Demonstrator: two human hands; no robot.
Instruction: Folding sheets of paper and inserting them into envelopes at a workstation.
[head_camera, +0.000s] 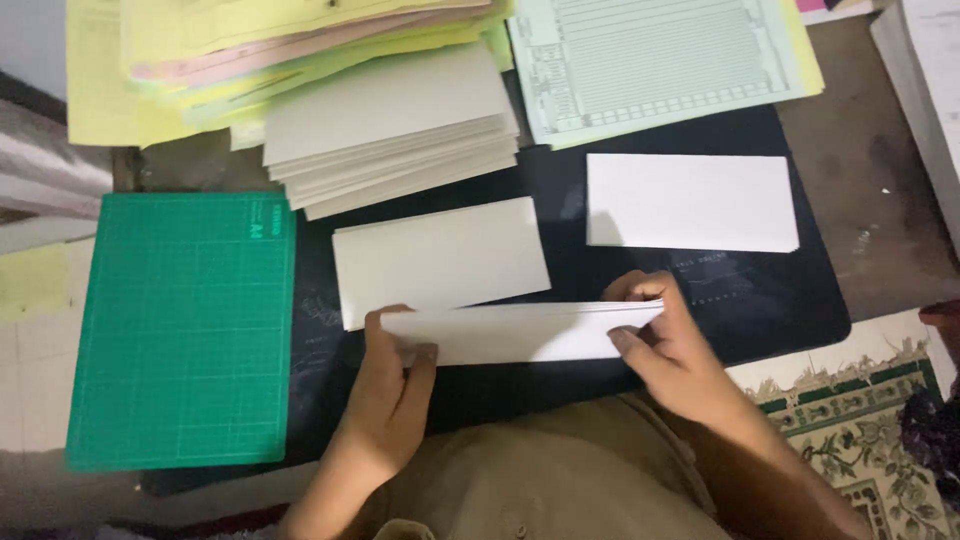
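A long white stack of paper sheets (520, 332), thin and seen nearly edge-on, hovers over the black mat (770, 300). The left hand (392, 385) pinches its left end, the right hand (665, 345) grips its right end. Behind lie a white card stack (440, 258) and a green cutting mat (180, 330).

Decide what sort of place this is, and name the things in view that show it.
Probably a home or small-shop paper-working spot set low on the floor: a green cutting mat, stacks of white cards and coloured forms, with a patterned rug beside the dark desk mat.
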